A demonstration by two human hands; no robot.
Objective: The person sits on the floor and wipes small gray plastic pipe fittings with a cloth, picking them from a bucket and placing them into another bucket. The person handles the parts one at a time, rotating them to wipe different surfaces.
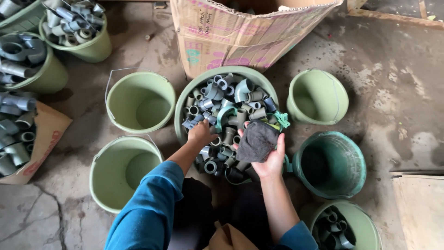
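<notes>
Grey plastic is everywhere here: a wide pale-green basin (181,99) sits on the stained concrete floor (393,78), heaped with short pipe fittings (222,111), smooth-walled elbows, sockets and collars, most of them dull grey, a few bluish or teal. The person crouches over it in blue sleeves. Their left hand (201,133) reaches down into the near side of the heap, fingers curled onto the fittings; whether it has closed on one piece I cannot tell, since the knuckles hide what lies under them. Their right hand (268,159) is turned palm up at the basin's near right edge, fingers folded around a dark grey rag (255,140), a soft, nubbly wad of cloth resting in the palm just above the fittings.

Round buckets ring the basin. Two light-green ones (141,102) (121,171) stand to its left, smooth inside, with thin wire handles. Another light-green bucket (317,96) sits to the right, and beside it a darker teal bucket (330,164) with a grimy, scuffed interior. At the lower right a bucket (347,227) holds a few dark fittings. Behind the basin leans a torn cardboard box (240,32), its surface creased and printed in pink. At the far left, more green tubs (78,32) brim with grey fittings, and others lie piled on a flattened sheet of cardboard (46,134).
</notes>
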